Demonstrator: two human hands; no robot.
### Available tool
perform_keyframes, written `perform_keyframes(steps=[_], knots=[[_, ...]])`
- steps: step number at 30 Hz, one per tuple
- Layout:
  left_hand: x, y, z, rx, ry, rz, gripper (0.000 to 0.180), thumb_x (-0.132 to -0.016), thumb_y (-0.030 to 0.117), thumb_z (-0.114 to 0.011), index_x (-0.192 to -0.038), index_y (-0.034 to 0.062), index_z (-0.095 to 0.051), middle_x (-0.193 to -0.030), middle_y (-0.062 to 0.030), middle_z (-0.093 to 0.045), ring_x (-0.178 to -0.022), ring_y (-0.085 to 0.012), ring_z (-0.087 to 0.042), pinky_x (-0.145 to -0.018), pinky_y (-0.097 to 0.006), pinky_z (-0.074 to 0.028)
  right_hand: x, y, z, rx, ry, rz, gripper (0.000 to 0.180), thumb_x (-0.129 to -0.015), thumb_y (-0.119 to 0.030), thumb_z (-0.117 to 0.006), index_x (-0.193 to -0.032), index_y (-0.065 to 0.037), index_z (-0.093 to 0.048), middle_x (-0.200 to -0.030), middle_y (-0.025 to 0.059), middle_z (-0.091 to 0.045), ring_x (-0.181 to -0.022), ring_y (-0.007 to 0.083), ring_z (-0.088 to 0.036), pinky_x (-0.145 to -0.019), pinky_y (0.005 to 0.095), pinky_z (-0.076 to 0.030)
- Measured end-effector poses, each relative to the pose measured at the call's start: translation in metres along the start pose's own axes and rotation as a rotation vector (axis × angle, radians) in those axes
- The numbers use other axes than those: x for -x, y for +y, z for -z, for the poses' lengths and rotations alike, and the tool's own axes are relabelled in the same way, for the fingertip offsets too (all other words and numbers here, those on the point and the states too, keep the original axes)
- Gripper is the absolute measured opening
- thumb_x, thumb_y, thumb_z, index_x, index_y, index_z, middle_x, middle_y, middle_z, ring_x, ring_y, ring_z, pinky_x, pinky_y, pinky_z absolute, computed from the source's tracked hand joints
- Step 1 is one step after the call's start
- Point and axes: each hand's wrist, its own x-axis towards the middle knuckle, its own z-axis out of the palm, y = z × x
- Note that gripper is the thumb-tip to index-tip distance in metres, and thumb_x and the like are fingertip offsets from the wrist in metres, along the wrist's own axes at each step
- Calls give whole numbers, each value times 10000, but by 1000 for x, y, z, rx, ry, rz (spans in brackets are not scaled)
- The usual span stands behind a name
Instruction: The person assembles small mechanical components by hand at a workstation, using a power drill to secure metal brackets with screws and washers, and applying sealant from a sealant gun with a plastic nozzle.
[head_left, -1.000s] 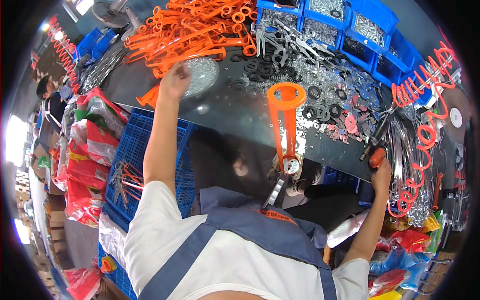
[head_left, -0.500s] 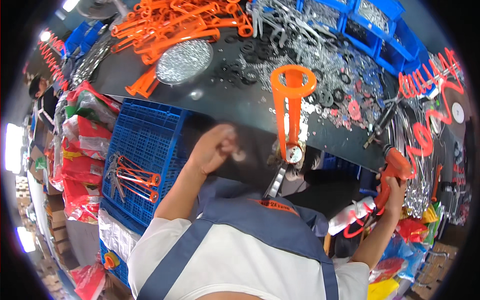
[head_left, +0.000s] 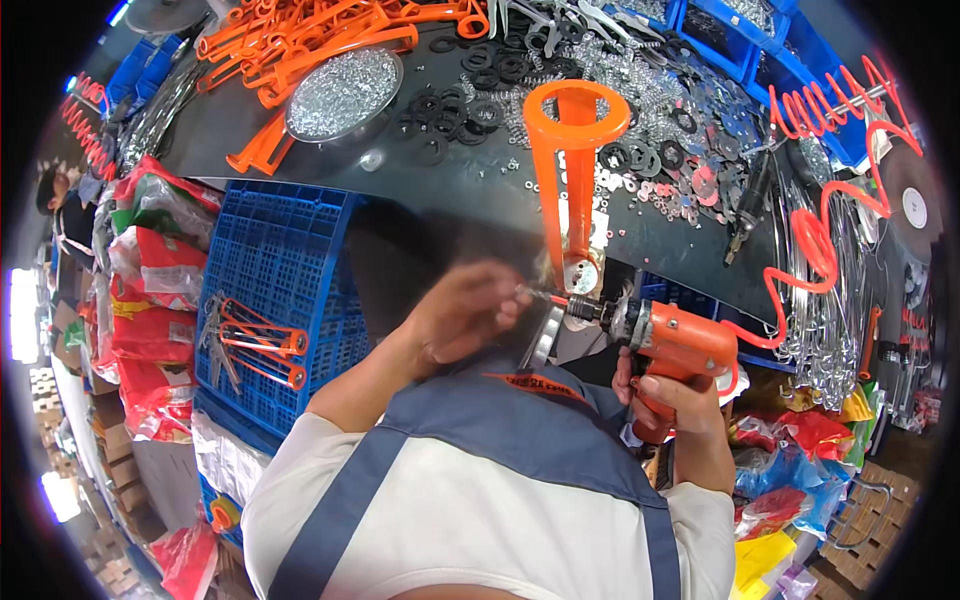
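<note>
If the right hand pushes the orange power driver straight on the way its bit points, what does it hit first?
Probably the left hand's fingertips, pinching something small at the bit tip beneath the orange frame. The right hand aims the power driver leftward; depth is unclear.

Orange driver (head_left: 672,345) (both hands) at frame (head_left: 570,180)

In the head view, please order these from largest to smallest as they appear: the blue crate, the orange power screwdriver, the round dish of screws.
1. Blue crate, clearly the largest.
2. Round dish of screws and orange power screwdriver: they look alike in size; the screwdriver, in the right hand, is nearer the camera, so I do not rank them.
</note>
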Motion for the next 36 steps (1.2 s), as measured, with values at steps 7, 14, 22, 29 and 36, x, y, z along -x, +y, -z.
perform_keyframes(steps=[7, 14, 22, 29, 36], knots=[[-2, -9, -6, -167, 46, -133, 98, -899, 54, -566, -961, -22, -563, -939, -141, -597, -793, -135, -571, -697, -241, -492, -3, 13, 8, 23, -32, 86, 372, -803, -51, -623, -1144, 26, -496, -865, 133, -600, -643, 135, -569, -429, 224, -419], [-4, -18, -15, -321, 167, -156, 118, -908, 42, -513, -967, -53, -552, -851, -109, -577, -711, -119, -553, -635, -232, -461, 5, 8, 5, 304, -14, 1, 252, -818, -28, -630, -1053, 27, -557, -832, 97, -622, -707, 167, -617, -640, 286, -503], [-16, -29, -2, -1585, 14, -844, 210, -822, 137, -658, -1019, 69, -630, -736, -71, -608, -604, -181, -592, -549, -290, -460, 11, -18, 16, 456, 136, 157, 242, -739, 66, -550, -978, 40, -570, -771, 100, -606, -660, 151, -611, -553, 273, -489], [-51, -47, 7, -1804, -86, -1042, 264, -770, 101, -712, -1024, 82, -644, -760, -64, -634, -637, -197, -612, -563, -315, -490, -13, -39, 8, 543, 240, 21, 346, -728, 34, -604, -1071, 12, -570, -762, 62, -617, -651, 123, -607, -479, 231, -465], [-59, -54, 16, -1799, -29, -1166, 190, -721, 90, -717, -897, 55, -654, -672, -48, -582, -548, -208, -578, -455, -319, -444, -30, -74, 0, 931, 56, -82, 345, -758, -26, -633, -1098, -10, -575, -848, 83, -636, -707, 130, -596, -630, 274, -481]])
